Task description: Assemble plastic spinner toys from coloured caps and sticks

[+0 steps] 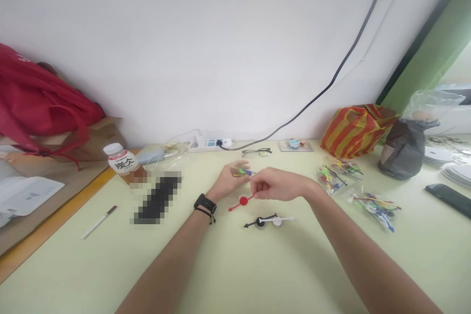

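Left hand (pixel 228 181): fingers closed on thin blue, green and yellow plastic pieces (pixel 241 172), apparently to steady them above the pale green, smooth surface (pixel 231 270). Right hand (pixel 275 184) just to the right, fingers curled together; cannot tell whether they grip anything. Red plastic arrow with round hub (pixel 243 201) on their near side, its far end reaching the right fingers. Nearer: black arrow with round hub (pixel 260 222) and white arrow with round hub (pixel 277 222), slim shafts overlapping, presumably kept handy. Right: transparent, crinkled plastic bags of coloured arrows (pixel 375 207), likely containing loose parts.
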